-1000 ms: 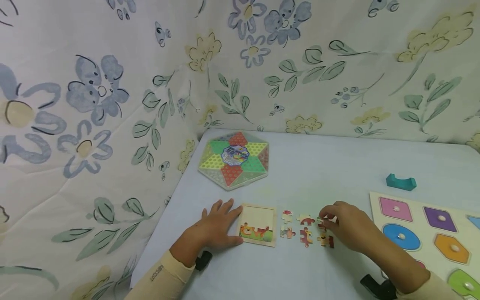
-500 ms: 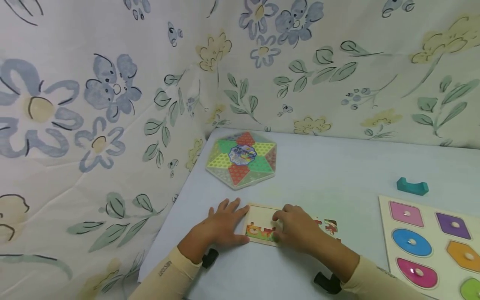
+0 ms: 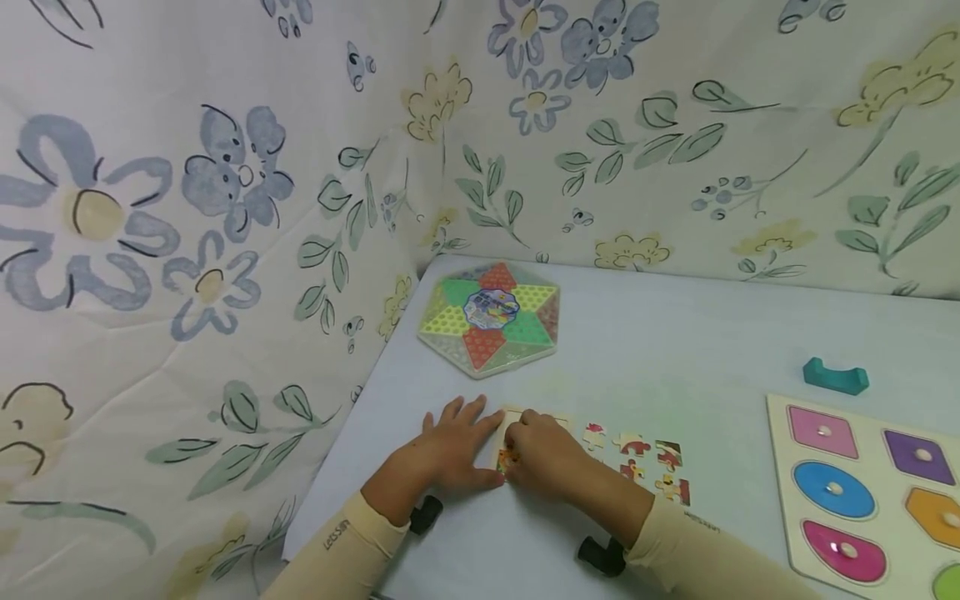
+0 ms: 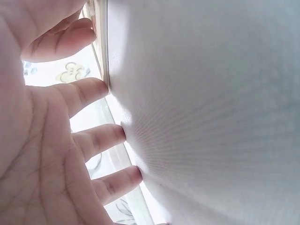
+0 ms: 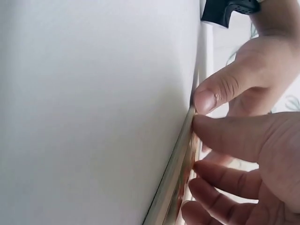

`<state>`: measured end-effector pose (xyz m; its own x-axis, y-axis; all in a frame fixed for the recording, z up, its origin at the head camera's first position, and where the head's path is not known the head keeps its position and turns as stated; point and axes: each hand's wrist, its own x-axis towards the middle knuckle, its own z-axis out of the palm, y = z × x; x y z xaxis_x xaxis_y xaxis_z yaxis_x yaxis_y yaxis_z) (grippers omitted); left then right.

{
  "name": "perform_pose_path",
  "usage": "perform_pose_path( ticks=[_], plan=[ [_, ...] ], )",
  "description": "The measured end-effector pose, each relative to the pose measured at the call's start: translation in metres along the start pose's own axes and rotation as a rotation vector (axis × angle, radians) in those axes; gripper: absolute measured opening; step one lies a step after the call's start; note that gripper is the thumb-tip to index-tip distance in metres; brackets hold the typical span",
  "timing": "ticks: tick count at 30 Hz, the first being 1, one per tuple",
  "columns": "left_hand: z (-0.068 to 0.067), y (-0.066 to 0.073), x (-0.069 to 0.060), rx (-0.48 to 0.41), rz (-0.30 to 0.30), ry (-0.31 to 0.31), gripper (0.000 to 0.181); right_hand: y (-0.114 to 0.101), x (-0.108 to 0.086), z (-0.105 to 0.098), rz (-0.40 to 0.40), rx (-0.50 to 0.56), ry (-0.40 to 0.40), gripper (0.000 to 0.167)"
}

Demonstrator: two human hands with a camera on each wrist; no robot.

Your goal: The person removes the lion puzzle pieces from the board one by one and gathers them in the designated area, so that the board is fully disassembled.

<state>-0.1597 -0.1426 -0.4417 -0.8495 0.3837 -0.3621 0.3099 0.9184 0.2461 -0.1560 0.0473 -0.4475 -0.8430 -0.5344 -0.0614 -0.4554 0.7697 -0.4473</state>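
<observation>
A small square puzzle frame (image 3: 555, 414) of pale wood lies on the table, largely hidden by my right hand (image 3: 543, 454). That hand's thumb and bent fingers touch the frame and the bright puzzle pieces (image 3: 507, 461) in it; no loose piece shows between them. At the frame's left side my left hand (image 3: 456, 450) rests with spread fingers, index fingertip and thumb against the edge. In the right wrist view the left thumb (image 5: 222, 91) touches the corner of the frame (image 5: 169, 183). Loose jigsaw pieces (image 3: 632, 444) lie in two rows right of the frame, some partly covered.
A hexagonal Chinese checkers board (image 3: 517, 329) lies at the back left. To the right are a shape-knob board (image 3: 787, 533) and a teal curved block (image 3: 836, 379). Flowered cloth (image 3: 637, 167) hangs behind and left of the white table (image 3: 690, 333).
My right hand has moved left from the loose jigsaw pieces onto the puzzle frame. My left hand stays at the frame's left edge. The head view has shifted slightly.
</observation>
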Motion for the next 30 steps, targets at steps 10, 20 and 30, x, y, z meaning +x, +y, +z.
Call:
perform_pose_path(
  ticks=[10, 20, 30],
  plan=[
    [-0.002, 0.002, -0.001, 0.003, -0.003, 0.001, 0.091, -0.004, -0.002, -0.001, 0.064, 0.100, -0.005, 0.033],
    [-0.001, 0.002, -0.001, 0.009, -0.005, 0.014, 0.090, 0.001, -0.003, -0.003, 0.047, 0.163, 0.076, 0.017],
    [-0.001, 0.001, -0.001, 0.010, -0.008, 0.004, 0.090, 0.009, -0.007, -0.023, 0.096, 0.341, 0.055, 0.012]
  ],
)
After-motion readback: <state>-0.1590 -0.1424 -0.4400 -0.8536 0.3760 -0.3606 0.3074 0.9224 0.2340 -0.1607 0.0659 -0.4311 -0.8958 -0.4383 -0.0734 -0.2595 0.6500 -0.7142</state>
